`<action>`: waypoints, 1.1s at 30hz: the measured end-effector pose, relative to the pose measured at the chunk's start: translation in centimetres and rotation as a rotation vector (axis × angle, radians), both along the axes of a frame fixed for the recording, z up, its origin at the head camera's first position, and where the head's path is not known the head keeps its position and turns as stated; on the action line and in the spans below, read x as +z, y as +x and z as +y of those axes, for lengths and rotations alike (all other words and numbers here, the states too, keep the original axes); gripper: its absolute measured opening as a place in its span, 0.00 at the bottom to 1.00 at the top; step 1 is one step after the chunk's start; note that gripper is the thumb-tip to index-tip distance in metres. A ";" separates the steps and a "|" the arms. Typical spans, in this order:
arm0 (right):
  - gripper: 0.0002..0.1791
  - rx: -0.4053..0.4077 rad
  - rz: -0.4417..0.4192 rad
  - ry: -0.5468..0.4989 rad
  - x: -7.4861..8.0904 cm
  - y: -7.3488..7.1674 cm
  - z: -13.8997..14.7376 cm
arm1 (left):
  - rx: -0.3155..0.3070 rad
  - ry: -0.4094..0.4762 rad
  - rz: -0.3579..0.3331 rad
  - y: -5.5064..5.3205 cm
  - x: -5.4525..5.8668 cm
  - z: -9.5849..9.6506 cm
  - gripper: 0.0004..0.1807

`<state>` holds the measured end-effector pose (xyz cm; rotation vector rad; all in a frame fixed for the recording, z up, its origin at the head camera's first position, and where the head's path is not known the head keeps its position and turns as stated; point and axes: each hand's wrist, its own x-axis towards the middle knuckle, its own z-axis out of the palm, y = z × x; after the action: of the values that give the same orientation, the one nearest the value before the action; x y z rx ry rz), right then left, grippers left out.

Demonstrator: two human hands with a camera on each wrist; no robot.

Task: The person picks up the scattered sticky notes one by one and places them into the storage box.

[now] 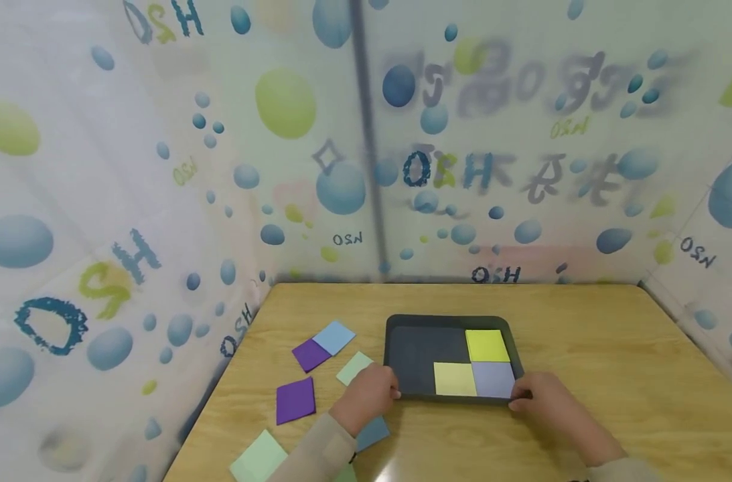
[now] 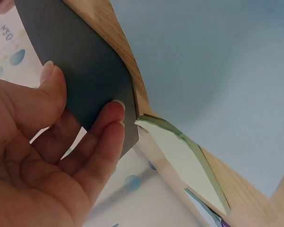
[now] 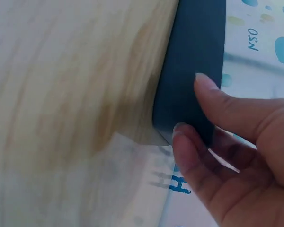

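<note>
A dark grey rectangular tray (image 1: pixel 426 345) lies on the wooden table. Its near left corner is pinched by my left hand (image 1: pixel 368 396), thumb and fingers about the wall. At the near right corner my right hand (image 1: pixel 545 396) grips the wall the same way, as the right wrist view also shows with the tray's side (image 3: pixel 194 52). Inside the tray, toward the right, are a bright yellow square (image 1: pixel 486 345), a lavender square (image 1: pixel 493 379) below it and a pale yellow square (image 1: pixel 455 379) beside that. The tray's left and upper-middle floor shows bare.
Left of the tray lie a light blue square (image 1: pixel 334 337), purple squares (image 1: pixel 296 400) and pale green squares (image 1: pixel 260 458). A blue square (image 1: pixel 373 434) is partly hidden under my left forearm. Printed curtains (image 1: pixel 498 134) surround the table (image 1: pixel 613 348) at the back and sides.
</note>
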<state>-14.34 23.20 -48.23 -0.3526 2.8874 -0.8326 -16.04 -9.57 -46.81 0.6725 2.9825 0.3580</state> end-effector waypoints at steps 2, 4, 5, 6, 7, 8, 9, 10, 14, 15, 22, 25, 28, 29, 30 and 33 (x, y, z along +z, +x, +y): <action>0.06 0.009 0.031 0.017 -0.5 0.3 -0.2 | 0.000 0.004 -0.016 0.3 -0.1 -0.3 0.08; 0.07 -0.005 0.046 0.024 -0.8 0.6 -0.5 | -0.001 0.005 -0.024 0.5 -0.1 -0.5 0.08; 0.07 -0.016 0.053 0.023 -0.9 0.8 -0.6 | -0.001 0.006 -0.027 0.6 -0.2 -0.6 0.08; 0.07 -0.024 0.060 0.021 -1.0 0.9 -0.7 | -0.002 0.008 -0.025 0.7 -0.2 -0.6 0.07; 0.07 -0.042 0.059 0.017 -1.0 1.0 -0.8 | -0.003 0.015 -0.024 0.7 -0.2 -0.6 0.07; 0.07 -0.051 0.072 0.019 -1.1 1.1 -0.9 | -0.003 0.021 -0.019 0.7 -0.3 -0.6 0.06; 0.07 -0.064 0.079 0.021 -1.1 1.2 -0.9 | -0.003 0.028 -0.013 0.7 -0.3 -0.6 0.06; 0.06 -0.070 0.086 0.026 -1.1 1.2 -0.9 | -0.005 0.032 -0.004 0.6 -0.3 -0.6 0.06; 0.05 -0.079 0.091 0.042 -1.0 1.1 -0.9 | -0.018 0.036 0.035 0.2 -0.6 -0.7 0.06; 0.05 -0.080 0.082 0.046 -1.0 1.1 -0.9 | -0.023 0.037 0.041 0.1 -0.6 -0.7 0.06; 0.04 -0.050 0.092 0.073 -0.5 0.5 -0.9 | -0.053 0.071 0.036 -0.3 -0.3 -1.0 0.08; 0.05 -0.039 0.114 0.075 -0.5 0.4 -1.0 | -0.052 0.077 0.023 -0.3 -0.3 -1.2 0.08; 0.05 -0.033 0.104 0.078 -0.5 0.4 -1.0 | -0.063 0.087 0.017 -0.2 -0.4 -1.3 0.08; 0.05 -0.033 0.098 0.080 -0.5 0.4 -1.0 | -0.070 0.088 0.018 -0.2 -0.5 -1.4 0.09; 0.05 -0.033 0.091 0.082 -0.5 0.4 -1.0 | -0.079 0.091 0.022 -0.1 -0.6 -1.4 0.09; 0.04 -0.032 0.080 0.093 -0.5 0.6 -0.9 | -0.109 0.094 0.035 0.0 -0.9 -1.6 0.09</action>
<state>-13.78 22.35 -48.70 -0.3381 3.0011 -0.7021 -16.01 -11.21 -47.72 0.8550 2.9608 0.4866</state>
